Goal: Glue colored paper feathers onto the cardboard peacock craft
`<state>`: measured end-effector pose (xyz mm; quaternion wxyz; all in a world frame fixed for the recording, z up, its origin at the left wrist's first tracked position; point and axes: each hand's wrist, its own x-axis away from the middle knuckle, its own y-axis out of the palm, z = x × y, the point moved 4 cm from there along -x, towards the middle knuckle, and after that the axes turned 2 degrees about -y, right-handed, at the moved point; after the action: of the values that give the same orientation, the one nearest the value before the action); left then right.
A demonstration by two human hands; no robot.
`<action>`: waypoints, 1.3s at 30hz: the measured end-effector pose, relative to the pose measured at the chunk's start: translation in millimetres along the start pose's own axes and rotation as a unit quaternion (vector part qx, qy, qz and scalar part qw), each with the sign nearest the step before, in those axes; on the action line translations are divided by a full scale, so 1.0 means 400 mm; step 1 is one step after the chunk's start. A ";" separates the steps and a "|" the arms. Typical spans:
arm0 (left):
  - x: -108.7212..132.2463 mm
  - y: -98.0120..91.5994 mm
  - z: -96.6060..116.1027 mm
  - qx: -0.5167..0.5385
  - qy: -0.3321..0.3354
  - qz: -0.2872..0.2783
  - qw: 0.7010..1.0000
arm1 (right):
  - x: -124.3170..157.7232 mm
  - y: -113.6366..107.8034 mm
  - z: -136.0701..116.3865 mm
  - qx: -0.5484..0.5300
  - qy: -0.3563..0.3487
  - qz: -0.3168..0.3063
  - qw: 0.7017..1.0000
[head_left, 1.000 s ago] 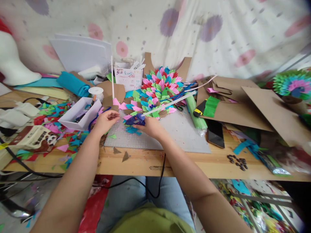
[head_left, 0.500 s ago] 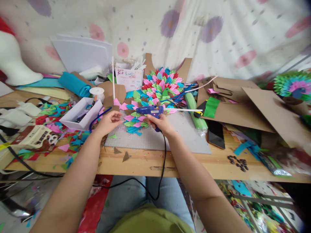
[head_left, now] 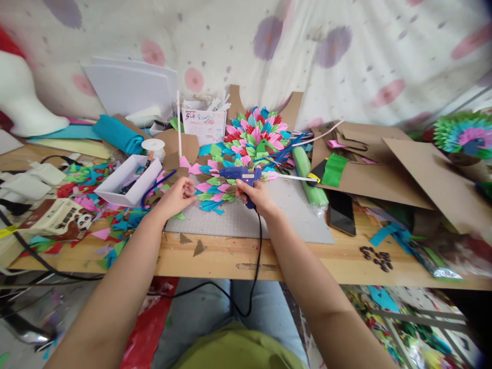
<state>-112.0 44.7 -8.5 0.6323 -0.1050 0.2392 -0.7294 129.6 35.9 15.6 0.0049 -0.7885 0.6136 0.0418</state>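
Observation:
My right hand grips a blue hot glue gun, its nozzle pointing left. A long white glue stick sticks out of its back, and a black cord hangs below. Under the gun lies a piece covered in pink, green and blue crepe paper petals, on a grey cutting mat. My left hand is at the left edge of that piece, fingers loosely curled and thumb apart from them. Whether the thumb touches the petals I cannot tell. Farther back lies a larger cluster of petals.
To the left stand a white box of tools and a ribbon spool, among paper scraps. A green crepe roll, a phone, brown card and dark beads lie to the right.
The glue gun has shifted slightly right and its back end has tipped down a little. My left hand has moved slightly right, closer to the petals, with its fingers more curled.

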 end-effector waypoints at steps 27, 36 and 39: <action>0.007 0.014 0.034 -0.147 0.054 0.025 0.987 | 0.003 -0.009 -0.011 -0.068 0.000 0.014 0.998; 0.005 0.008 0.024 -0.108 0.043 0.026 0.993 | 0.002 -0.015 -0.013 -0.092 -0.007 0.009 0.996; 0.007 0.013 0.023 -0.119 0.037 0.023 0.992 | 0.004 -0.016 -0.016 -0.103 -0.004 0.014 0.995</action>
<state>-103.7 39.4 -3.7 0.6224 -0.1474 0.3500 -0.6844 136.5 35.5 21.7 -0.0746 -0.7760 0.6170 0.1079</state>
